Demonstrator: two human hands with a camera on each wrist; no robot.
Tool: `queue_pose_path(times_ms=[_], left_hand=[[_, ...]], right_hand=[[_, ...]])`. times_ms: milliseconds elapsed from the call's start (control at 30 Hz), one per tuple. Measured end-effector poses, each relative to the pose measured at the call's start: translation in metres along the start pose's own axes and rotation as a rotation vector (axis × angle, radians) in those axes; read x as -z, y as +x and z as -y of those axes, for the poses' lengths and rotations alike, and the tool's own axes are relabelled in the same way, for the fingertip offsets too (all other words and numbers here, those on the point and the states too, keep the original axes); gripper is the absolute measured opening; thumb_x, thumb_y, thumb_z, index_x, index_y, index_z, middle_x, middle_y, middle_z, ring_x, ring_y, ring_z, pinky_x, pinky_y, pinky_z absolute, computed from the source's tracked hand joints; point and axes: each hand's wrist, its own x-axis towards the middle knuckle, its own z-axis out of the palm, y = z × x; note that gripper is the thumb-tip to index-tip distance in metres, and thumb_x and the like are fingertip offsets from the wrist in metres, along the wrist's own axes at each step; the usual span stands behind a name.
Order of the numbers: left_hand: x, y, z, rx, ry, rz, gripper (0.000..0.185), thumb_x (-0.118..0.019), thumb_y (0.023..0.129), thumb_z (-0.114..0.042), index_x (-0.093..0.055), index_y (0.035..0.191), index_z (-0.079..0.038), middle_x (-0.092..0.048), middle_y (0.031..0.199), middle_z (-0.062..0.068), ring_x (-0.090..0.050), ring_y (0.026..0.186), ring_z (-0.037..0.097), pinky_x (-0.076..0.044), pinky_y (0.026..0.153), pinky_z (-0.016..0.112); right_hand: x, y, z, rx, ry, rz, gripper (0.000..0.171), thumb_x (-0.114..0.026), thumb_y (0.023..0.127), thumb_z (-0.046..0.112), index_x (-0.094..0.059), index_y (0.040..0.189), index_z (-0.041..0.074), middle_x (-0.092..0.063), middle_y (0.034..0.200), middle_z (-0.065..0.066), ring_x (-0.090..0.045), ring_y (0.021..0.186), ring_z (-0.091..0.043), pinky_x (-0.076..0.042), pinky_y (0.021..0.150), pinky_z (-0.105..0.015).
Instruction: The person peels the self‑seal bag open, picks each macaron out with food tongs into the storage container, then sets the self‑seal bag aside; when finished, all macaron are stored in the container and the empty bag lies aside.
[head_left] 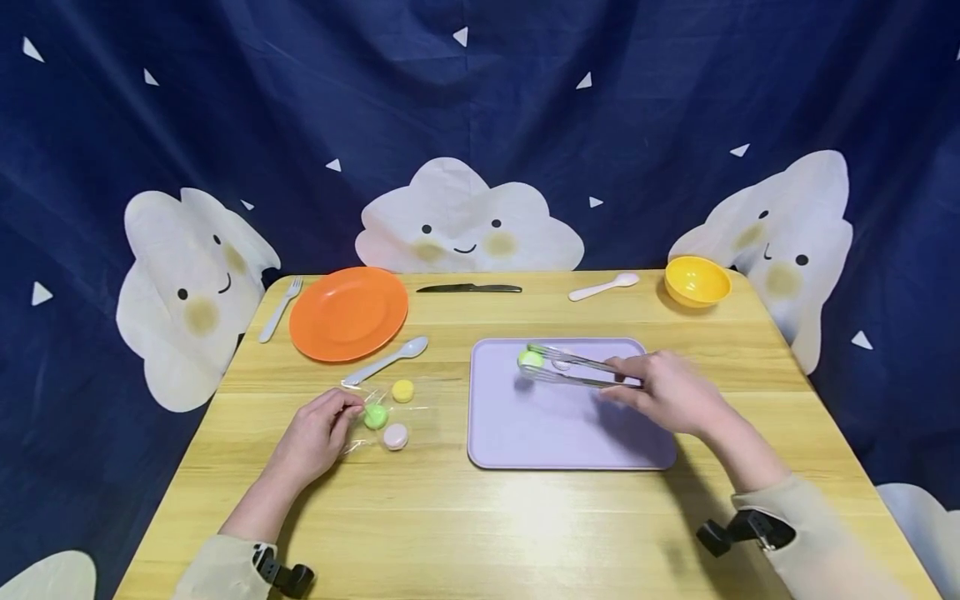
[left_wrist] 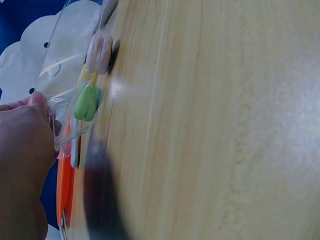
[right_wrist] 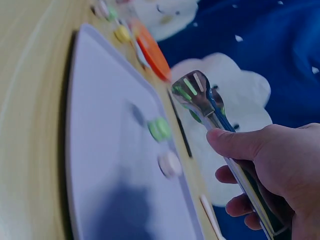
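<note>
On the wooden table, seen from the head camera, the right hand grips metal tongs over the lilac tray. Their long axis runs nearly level across the view, tips pointing left toward a green macaron at the tray's far left corner, beside a pale macaron. The tray's near half lies bare. The left hand pinches the edge of a clear bag holding green, yellow and pink macarons, between the tray and an orange plate. Bare tabletop stretches toward the near edge.

From the left wrist, thumb and fingers of the left hand pinch the clear bag; the green macaron in the bag sits just beside them, with wide bare wood to the right.

From the right wrist, the right hand is curled round the tongs, whose tips hang just above the green macaron without touching it.
</note>
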Motion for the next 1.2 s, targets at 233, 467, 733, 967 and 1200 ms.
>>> queue_pose_path(times_ms=[233,467,733,967,1200], left_hand=[[0.000,0.000,0.000,-0.010,0.003,-0.001,0.018,-0.080,0.092,0.001,-0.071,0.103,-0.012,-0.072,0.098,-0.002,-0.072,0.091,0.021,-0.062,0.077,0.046],[0.001,0.000,0.000,-0.008,-0.002,0.004,0.017,-0.079,0.093,0.001,-0.072,0.103,-0.011,-0.071,0.098,-0.002,-0.072,0.091,0.021,-0.061,0.078,0.047],[0.002,0.001,0.000,0.005,0.004,0.031,0.014,-0.079,0.095,-0.002,-0.071,0.102,-0.011,-0.070,0.097,-0.002,-0.071,0.091,0.019,-0.062,0.078,0.045],[0.002,0.002,0.001,-0.005,-0.009,0.021,0.016,-0.079,0.094,0.001,-0.072,0.101,-0.011,-0.070,0.097,-0.003,-0.072,0.092,0.021,-0.062,0.079,0.046],[0.002,0.003,0.003,-0.013,-0.016,0.013,0.016,-0.079,0.094,0.001,-0.071,0.102,-0.010,-0.071,0.097,-0.002,-0.073,0.092,0.021,-0.063,0.079,0.046]], right_hand=[[0.020,-0.025,-0.030,-0.113,-0.083,-0.027,0.037,-0.087,0.090,0.031,-0.081,0.121,0.011,-0.079,0.094,-0.002,-0.063,0.066,-0.010,-0.053,0.057,-0.040],[0.023,-0.045,-0.057,-0.237,-0.124,0.024,0.048,-0.085,0.091,0.035,-0.077,0.127,0.004,-0.078,0.087,-0.009,-0.051,0.056,-0.011,-0.045,0.050,-0.040],[0.017,-0.052,-0.066,-0.349,-0.124,0.076,0.062,-0.083,0.091,0.047,-0.073,0.132,0.001,-0.050,0.055,0.007,-0.039,0.052,-0.014,-0.035,0.049,-0.036],[0.016,-0.039,-0.045,-0.186,-0.090,-0.047,0.045,-0.089,0.087,0.035,-0.080,0.123,0.009,-0.070,0.069,0.005,-0.049,0.056,-0.008,-0.043,0.051,-0.035],[-0.004,-0.012,-0.011,0.045,0.001,-0.139,0.024,-0.091,0.084,0.020,-0.086,0.108,0.018,-0.076,0.076,0.011,-0.043,0.051,0.007,-0.038,0.043,-0.024]])
